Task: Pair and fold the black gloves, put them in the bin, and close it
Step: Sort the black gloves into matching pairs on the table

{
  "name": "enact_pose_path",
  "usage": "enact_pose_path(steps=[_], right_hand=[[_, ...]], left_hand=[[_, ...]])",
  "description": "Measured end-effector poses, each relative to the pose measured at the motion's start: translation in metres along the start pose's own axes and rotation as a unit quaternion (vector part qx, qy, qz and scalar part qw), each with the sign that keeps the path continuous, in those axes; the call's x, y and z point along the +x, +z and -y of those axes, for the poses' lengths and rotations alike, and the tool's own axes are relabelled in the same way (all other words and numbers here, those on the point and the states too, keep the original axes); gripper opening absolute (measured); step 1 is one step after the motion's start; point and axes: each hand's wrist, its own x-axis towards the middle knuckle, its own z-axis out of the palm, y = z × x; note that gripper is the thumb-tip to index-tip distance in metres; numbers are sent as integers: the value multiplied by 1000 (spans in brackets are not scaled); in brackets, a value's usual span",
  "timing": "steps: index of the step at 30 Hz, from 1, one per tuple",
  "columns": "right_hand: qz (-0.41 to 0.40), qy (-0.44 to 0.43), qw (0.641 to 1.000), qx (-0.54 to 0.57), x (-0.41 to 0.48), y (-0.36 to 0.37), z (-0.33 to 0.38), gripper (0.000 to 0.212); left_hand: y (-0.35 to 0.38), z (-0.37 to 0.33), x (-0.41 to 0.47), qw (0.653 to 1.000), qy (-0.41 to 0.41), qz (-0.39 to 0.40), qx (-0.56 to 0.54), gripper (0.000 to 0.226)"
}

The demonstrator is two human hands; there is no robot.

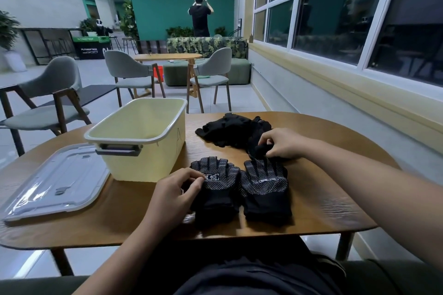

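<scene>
Gloves (263,189) not folded yet, two flat side by side, left hand (177,189) pinching one, right hand (282,143) pinching another, bin (143,163) empty, lid (55,179) off.

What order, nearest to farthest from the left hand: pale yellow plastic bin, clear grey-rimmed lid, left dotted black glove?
1. Left dotted black glove, pinched by the left hand.
2. Pale yellow plastic bin, just beyond, leftward.
3. Clear grey-rimmed lid, farther left.
</scene>
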Motion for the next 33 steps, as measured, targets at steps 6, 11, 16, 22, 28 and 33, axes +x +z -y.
enact_pose_path(steps=[6,11,16,22,28,33], right_hand=[[-79,-42,996,30,-1,-19,2,19],[-156,-55,986,27,2,-36,0,4],[-20,-36,999,-1,4,-33,0,11],[39,-42,998,-33,4,-17,6,20],[73,-37,997,13,3,-24,7,7],[98,-31,994,-19,0,-21,11,17]], left_hand=[[0,-1,-1,1000,-3,3,-2,12],[0,-1,-1,1000,1,3,2,13],[1,-1,0,1000,10,2,10,14],[0,-1,0,1000,13,-2,8,13],[0,0,1,1000,18,-2,11,11],[1,1,1,1000,19,0,14,11]])
